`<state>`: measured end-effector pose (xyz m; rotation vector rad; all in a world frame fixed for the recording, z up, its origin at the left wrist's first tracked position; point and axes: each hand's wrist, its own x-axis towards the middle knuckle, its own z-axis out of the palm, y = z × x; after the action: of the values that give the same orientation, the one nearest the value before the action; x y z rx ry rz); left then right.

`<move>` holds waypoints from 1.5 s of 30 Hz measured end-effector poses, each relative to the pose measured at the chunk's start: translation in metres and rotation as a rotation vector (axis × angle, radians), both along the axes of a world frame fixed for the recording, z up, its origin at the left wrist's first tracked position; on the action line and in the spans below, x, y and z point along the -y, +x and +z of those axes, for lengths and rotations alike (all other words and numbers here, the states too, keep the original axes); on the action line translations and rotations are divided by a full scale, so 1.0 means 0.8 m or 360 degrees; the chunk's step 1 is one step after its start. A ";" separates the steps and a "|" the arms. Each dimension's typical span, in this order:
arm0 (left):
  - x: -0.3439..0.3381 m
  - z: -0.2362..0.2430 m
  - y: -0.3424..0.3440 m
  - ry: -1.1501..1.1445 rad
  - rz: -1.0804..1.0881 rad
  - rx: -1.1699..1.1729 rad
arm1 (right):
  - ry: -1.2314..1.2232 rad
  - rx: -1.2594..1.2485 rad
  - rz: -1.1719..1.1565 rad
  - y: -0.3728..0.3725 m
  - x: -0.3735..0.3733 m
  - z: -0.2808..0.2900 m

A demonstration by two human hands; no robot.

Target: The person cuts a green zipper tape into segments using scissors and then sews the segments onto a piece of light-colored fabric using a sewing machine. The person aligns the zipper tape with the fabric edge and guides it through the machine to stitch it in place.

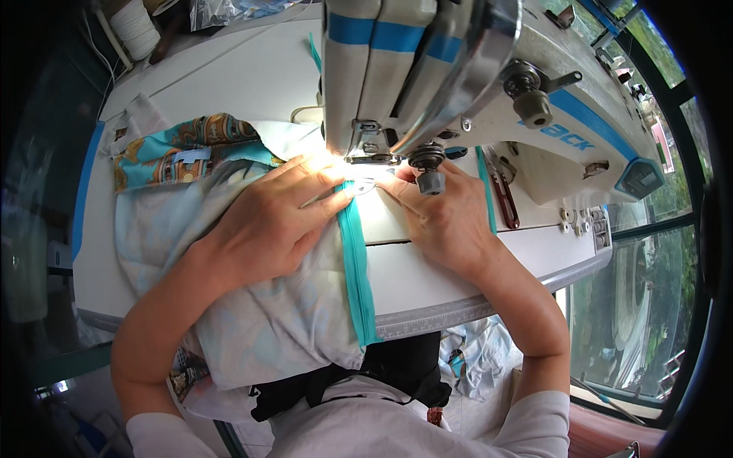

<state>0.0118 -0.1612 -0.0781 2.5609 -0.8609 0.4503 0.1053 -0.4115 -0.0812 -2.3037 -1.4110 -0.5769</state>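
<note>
My left hand (279, 217) lies on pale, wrong-side-up fabric (263, 328), fingers stretched out and pressing it down beside the needle area. Its fingertips touch the upper end of a teal zipper (354, 263), which runs along the fabric's right edge down past the table's front. Just right of the presser foot, my right hand (450, 217) has its fingers curled in; what they pinch is hidden by glare and machine parts. The sewing machine (603, 133) arches over both hands, its lamp shining on the stitching spot. A patterned turquoise and brown part of the fabric (156, 162) is folded over at upper left.
Red-handled scissors or snips (504, 195) lie right of my right hand, beside a teal strip (486, 191). Several bobbins (580, 221) sit near the table's right end. A white thread cone (135, 30) stands at the far left. Crumpled fabric (477, 355) hangs below the table edge.
</note>
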 end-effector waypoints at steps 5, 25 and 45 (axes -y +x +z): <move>-0.003 -0.002 0.006 0.0003 -0.0015 0.0061 | -0.0004 0.0015 -0.0043 -0.001 -0.001 -0.005; -0.013 -0.004 0.009 0.0026 -0.0103 0.0023 | 0.0008 -0.0059 -0.0011 -0.006 0.002 -0.006; 0.022 0.014 -0.042 0.0274 -0.0012 0.0048 | 0.0148 0.0166 0.0007 -0.009 0.023 0.015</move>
<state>-0.0219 -0.1790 -0.0666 2.7118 -0.9580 0.4306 0.0984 -0.4298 -0.0689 -2.2260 -1.4048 -0.7551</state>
